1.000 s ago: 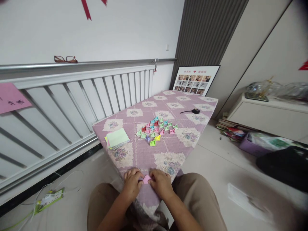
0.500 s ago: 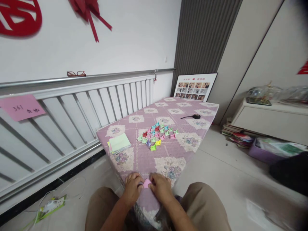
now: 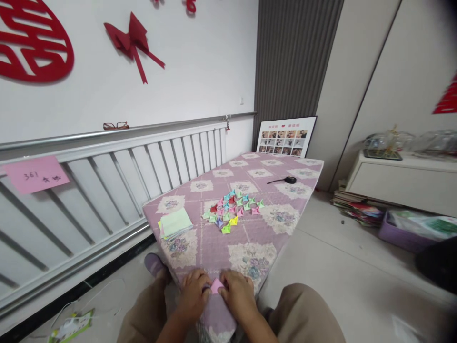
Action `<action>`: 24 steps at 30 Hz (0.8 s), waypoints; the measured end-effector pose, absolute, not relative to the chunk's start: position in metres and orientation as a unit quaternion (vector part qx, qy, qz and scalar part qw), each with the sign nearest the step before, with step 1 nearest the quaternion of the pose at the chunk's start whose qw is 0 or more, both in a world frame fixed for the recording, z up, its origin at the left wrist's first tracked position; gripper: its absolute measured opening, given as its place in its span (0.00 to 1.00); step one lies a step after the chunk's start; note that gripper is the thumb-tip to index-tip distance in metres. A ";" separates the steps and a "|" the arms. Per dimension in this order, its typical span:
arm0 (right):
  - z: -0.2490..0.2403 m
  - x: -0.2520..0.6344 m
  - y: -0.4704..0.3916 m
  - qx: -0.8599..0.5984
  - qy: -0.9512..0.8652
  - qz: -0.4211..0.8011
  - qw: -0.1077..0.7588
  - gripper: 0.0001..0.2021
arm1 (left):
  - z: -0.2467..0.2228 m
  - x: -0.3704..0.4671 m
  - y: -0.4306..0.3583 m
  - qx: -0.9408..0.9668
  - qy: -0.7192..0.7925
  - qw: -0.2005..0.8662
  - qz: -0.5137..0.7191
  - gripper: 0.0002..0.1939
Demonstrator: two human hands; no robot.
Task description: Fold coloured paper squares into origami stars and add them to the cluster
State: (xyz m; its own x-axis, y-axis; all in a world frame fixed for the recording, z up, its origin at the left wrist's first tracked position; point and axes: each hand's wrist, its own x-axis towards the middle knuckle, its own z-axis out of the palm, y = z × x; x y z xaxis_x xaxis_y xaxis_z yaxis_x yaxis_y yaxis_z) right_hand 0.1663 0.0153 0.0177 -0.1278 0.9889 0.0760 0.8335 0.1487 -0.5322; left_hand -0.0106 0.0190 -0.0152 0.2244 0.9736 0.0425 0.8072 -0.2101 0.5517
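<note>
A small folded pink paper [image 3: 216, 286] lies at the near corner of the cloth-covered table [image 3: 214, 252], between both hands. My left hand [image 3: 195, 291] pinches its left edge, fingers curled and thumb close to the paper. From the other side my right hand [image 3: 237, 289] presses its right edge with fingers bent. Farther up the cloth stands a cluster of several small folded paper pieces [image 3: 226, 216] in green, pink, blue, red, purple and yellow. To their left rests a stack of square paper sheets [image 3: 176, 223], pale green on top.
A black round object with a strap [image 3: 290, 179] lies toward the table's far right. A white radiator [image 3: 171, 159] runs along the left side, with glasses [image 3: 116, 126] on the pipe above. A photo board [image 3: 285, 136] leans behind the table. A purple bin [image 3: 402, 233] stands on the floor at right.
The view has tilted up a little, so the table and hands sit lower in the picture. Both hands stay on the pink paper. A slippered foot now shows at the left of the table.
</note>
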 end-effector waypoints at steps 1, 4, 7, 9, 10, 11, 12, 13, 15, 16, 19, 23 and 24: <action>0.018 0.166 0.015 -0.627 -0.728 0.184 0.207 0.05 | -0.013 -0.008 0.018 0.752 0.596 0.210 0.188 0.09; 0.017 0.166 0.015 -0.626 -0.730 0.186 0.203 0.05 | -0.007 -0.001 0.017 0.744 0.616 0.191 0.178 0.07; 0.010 0.166 0.016 -0.620 -0.732 0.190 0.211 0.06 | -0.006 0.004 0.016 0.729 0.634 0.178 0.184 0.06; 0.004 0.167 0.016 -0.618 -0.731 0.190 0.220 0.09 | -0.007 0.005 0.016 0.721 0.638 0.186 0.194 0.06; 0.002 0.167 0.016 -0.617 -0.730 0.190 0.224 0.10 | -0.008 0.005 0.016 0.718 0.639 0.190 0.200 0.06; 0.000 0.167 0.016 -0.615 -0.730 0.191 0.229 0.12 | -0.010 0.004 0.016 0.716 0.638 0.195 0.206 0.06; 0.000 0.167 0.015 -0.612 -0.732 0.192 0.232 0.12 | -0.011 0.004 0.015 0.714 0.637 0.197 0.213 0.06; -0.001 0.167 0.015 -0.607 -0.734 0.193 0.234 0.11 | -0.012 0.003 0.015 0.713 0.636 0.197 0.220 0.07; -0.001 0.168 0.014 -0.599 -0.740 0.193 0.237 0.07 | -0.014 0.002 0.013 0.714 0.630 0.194 0.235 0.07; 0.000 0.168 0.013 -0.595 -0.743 0.193 0.239 0.05 | -0.015 0.002 0.013 0.715 0.626 0.193 0.243 0.07; -0.001 0.170 0.012 -0.586 -0.747 0.193 0.249 0.03 | -0.016 0.002 0.010 0.717 0.617 0.194 0.261 0.07; -0.003 0.172 0.011 -0.581 -0.750 0.192 0.253 0.04 | -0.016 0.003 0.007 0.712 0.616 0.197 0.272 0.07; -0.003 0.172 0.010 -0.580 -0.751 0.192 0.251 0.04 | -0.015 0.003 0.007 0.711 0.616 0.198 0.273 0.07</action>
State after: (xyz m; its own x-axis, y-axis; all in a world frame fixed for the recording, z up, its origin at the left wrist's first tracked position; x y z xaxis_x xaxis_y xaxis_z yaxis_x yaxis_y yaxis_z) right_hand 0.1716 0.0105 -0.0029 -0.2011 0.9672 0.1549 0.7744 0.2538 -0.5796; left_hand 0.0033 0.0066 -0.0153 0.0906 0.9852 0.1453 0.7690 -0.1619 0.6184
